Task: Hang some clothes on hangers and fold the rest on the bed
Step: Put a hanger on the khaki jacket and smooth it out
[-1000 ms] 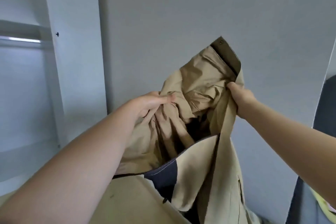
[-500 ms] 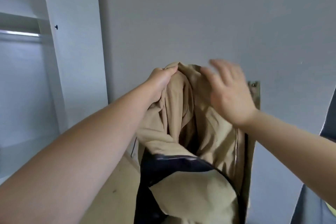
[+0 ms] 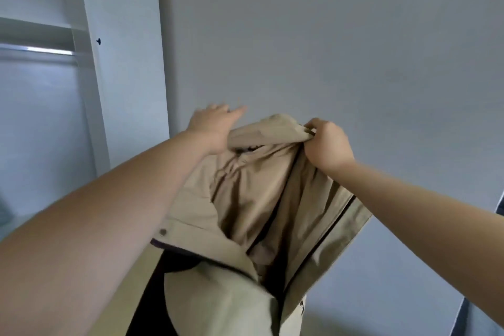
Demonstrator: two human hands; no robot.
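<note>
A beige jacket (image 3: 253,194) with a dark lining hangs in the air in front of a pale wall. My right hand (image 3: 327,144) pinches a bunched fold at the jacket's top edge and holds it up. My left hand (image 3: 214,128) is at the jacket's upper left, fingers stretched out straight, its palm against the fabric. A metal snap shows on the jacket's left flap. No hanger is visible.
An open white wardrobe stands at the left, with a metal hanging rail (image 3: 38,50) under a shelf and a white side panel (image 3: 120,63). The pale wall (image 3: 327,35) fills the background. A dark edge (image 3: 499,207) shows at far right.
My right hand, open above the jacket half a second ago, now pinches its top edge. My left hand has let go of the bunched fabric and spread its fingers.
</note>
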